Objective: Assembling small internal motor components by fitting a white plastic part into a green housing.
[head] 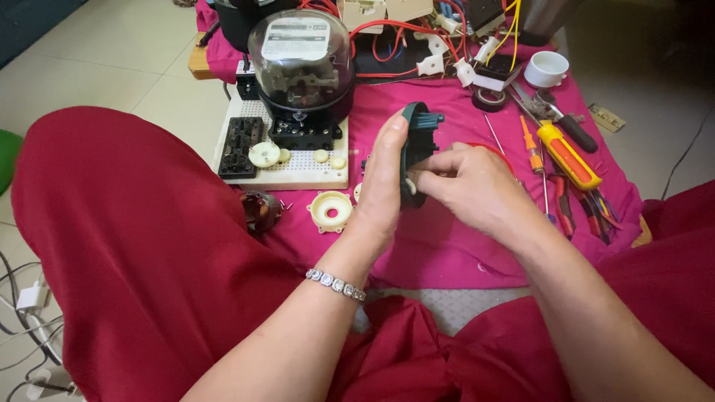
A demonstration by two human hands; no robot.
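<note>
My left hand (380, 182) grips a dark teal plastic housing part (415, 141) upright by its edge, thumb along its left side. The fingertips of my right hand (469, 190) press against the lower front of the same part, where a small pale piece shows. Both hands hover above a magenta cloth (447, 246) spread over a low table. A bracelet sits on my left wrist.
A glass-domed electric meter (302, 63) stands on a white perforated board (298, 171) with cream gears. A cream round flange (330, 211) and small motor (261, 211) lie nearby. Screwdrivers and pliers (570, 160), tape roll (489, 98), white cup (546, 68) and red wires (387, 37) lie to the right and behind.
</note>
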